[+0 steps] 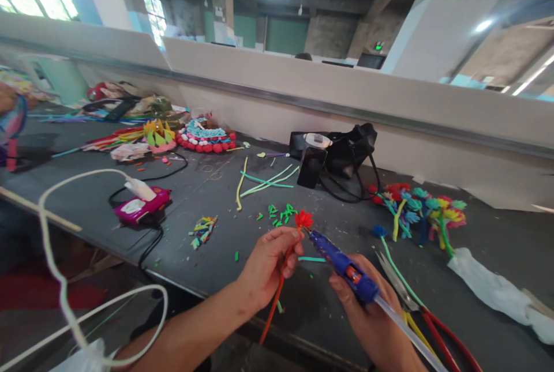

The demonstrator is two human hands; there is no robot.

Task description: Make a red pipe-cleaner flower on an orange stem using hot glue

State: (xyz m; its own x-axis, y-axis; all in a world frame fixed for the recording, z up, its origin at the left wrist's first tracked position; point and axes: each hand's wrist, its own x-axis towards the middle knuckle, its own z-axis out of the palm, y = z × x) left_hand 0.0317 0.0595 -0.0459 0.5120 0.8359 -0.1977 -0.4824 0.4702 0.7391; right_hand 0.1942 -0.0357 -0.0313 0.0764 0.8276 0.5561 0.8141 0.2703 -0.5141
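Red flower [303,219] pinched (left hand [266,265]), glue gun [344,267]

The clear glue stick [411,331] trailing from the blue glue gun [341,265] is running off the bottom edge; the right hand [372,317] is covering the gun's grip.

I'm looking into a craft workshop inside a bare concrete hall: a long grey surface [225,233] strewn with pipe-cleaner flowers [422,207], foam scraps [279,213], a blue glue gun [346,268], and a low partition [303,89].
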